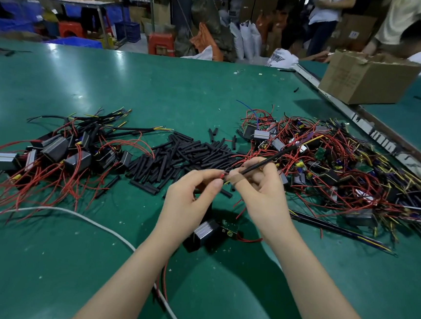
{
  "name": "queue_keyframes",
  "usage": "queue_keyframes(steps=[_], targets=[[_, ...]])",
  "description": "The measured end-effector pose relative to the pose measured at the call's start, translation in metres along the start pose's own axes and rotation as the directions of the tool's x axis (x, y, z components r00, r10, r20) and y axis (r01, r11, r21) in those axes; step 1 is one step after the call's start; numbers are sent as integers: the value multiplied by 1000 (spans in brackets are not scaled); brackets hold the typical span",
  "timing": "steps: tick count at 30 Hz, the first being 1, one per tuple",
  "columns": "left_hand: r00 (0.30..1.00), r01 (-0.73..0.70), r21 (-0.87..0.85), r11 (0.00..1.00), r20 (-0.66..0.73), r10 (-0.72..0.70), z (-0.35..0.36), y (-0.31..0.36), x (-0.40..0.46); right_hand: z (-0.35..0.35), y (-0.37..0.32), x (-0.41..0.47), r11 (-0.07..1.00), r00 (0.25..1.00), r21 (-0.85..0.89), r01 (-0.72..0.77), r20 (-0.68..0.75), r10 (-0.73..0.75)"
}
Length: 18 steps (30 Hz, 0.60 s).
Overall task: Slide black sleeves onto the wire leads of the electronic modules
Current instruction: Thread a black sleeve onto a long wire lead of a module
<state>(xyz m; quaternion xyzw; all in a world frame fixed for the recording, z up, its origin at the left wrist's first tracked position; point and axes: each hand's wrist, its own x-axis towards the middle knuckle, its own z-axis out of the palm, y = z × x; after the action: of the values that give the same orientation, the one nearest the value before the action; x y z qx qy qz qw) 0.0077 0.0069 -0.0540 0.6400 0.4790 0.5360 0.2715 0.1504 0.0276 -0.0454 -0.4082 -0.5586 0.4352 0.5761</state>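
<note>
Two hands, left (191,195) and right (260,189), one cardboard box (364,78), one white cable (72,213), sleeves (179,154) and modules (331,164) heaped beyond counting

A glossy green-topped table (160,83) carries a central heap of short black tube sleeves (179,154), tangles of red-wired grey modules on the left (52,150) and right (331,164), a white cable (84,218), and a brown cardboard box (364,76).
</note>
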Motion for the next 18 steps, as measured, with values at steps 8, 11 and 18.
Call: queue_keyframes(steps=[8,11,18], targets=[[990,138,-293,946,70,-123,0,3,2,3,-10,-2,991,999,132,-33,-37,39],[987,157,-349,924,99,-130,-1,5,3,3,-14,-2,981,996,176,-76,-34,83],[981,168,-404,899,155,-114,0,10,1,1,-20,0,953,976,222,-205,-18,215]])
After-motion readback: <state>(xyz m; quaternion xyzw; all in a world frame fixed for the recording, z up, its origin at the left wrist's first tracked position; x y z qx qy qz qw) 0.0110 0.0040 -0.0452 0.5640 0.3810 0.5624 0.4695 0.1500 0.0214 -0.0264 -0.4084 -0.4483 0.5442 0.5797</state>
